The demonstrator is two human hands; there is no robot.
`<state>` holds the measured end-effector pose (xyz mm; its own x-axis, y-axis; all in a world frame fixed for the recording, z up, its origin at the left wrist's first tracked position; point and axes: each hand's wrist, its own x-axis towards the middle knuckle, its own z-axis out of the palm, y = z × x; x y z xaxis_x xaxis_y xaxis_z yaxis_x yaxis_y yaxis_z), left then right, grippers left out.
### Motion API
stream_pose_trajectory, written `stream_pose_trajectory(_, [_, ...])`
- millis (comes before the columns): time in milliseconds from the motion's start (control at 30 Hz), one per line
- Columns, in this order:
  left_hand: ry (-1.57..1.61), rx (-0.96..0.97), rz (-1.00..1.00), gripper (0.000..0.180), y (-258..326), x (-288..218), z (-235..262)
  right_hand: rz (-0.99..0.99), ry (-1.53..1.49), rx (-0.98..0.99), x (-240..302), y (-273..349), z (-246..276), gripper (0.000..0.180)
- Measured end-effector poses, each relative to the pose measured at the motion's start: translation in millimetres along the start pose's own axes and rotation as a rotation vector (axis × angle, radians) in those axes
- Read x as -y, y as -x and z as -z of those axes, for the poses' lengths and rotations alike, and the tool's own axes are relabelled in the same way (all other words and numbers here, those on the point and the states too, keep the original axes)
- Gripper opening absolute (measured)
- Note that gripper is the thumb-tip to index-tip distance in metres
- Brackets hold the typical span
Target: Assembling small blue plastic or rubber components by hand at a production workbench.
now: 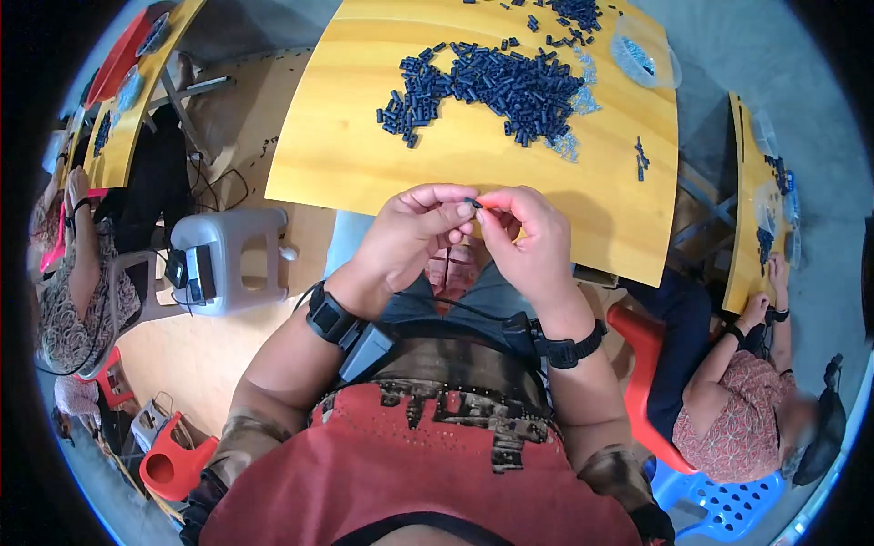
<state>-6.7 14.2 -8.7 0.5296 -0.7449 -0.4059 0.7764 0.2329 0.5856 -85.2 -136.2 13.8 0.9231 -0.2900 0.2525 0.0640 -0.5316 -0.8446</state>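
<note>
Just past the near edge of the yellow table, my two hands meet in front of my body. Thumb and forefinger of my left hand pinch a small black tubular piece. My right hand is closed in a pinch at the right end of that same piece; its fingertips hide most of that end. On the table beyond lies a wide heap of short black tubular pieces. Small clear or silvery bits are scattered along the heap's right edge.
A clear plastic tub holding small bluish bits stands at the table's far right corner. A few black pieces lie apart near the right edge. Co-workers sit at tables on both sides. A grey plastic stool stands at left.
</note>
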Motion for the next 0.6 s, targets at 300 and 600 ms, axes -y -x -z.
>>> stream_pose_trajectory(300, [-0.111,-0.1,-0.046,0.025,-6,5,-2,-0.037,-0.025,0.038,-2,2,2,0.013])
stream_pose_trajectory(600, [-0.171,-0.074,0.023,0.025,-5,3,-10,0.056,0.035,0.123,-10,4,14,0.018])
